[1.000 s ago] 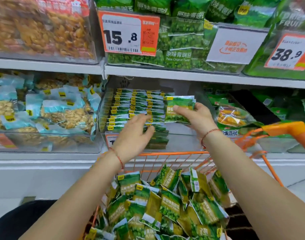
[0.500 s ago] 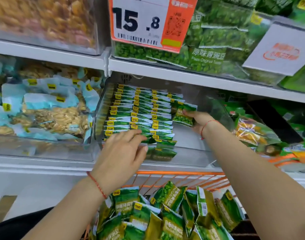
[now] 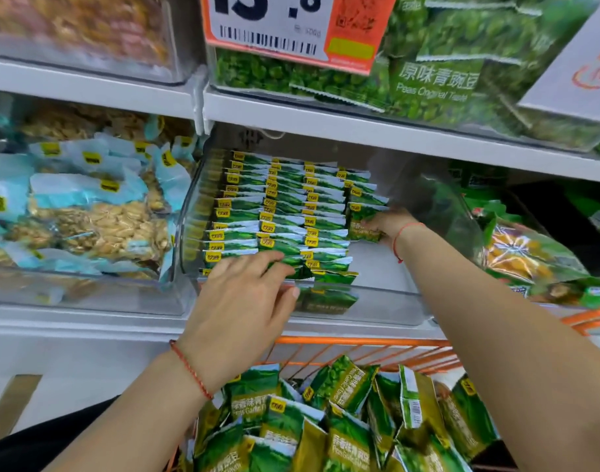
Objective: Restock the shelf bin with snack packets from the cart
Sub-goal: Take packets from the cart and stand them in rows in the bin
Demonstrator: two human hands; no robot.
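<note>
Packet reaches the fourth row in the bin

Our right hand (image 3: 385, 224), which held the snack packet (image 3: 364, 223) up at the bin's mouth a second ago, has now carried it deep toward the right edge of the shelf bin (image 3: 387, 291) and grips it against the short fourth row (so placement looks almost done). Our left hand (image 3: 237, 303) lies flat with straight fingers, steadying the front rows. The cart (image 3: 360, 342) below remains piled with packets.

Bright, even store light, soft shadows, motion blur at the upper left, wide-angle bending at the edges.
</note>
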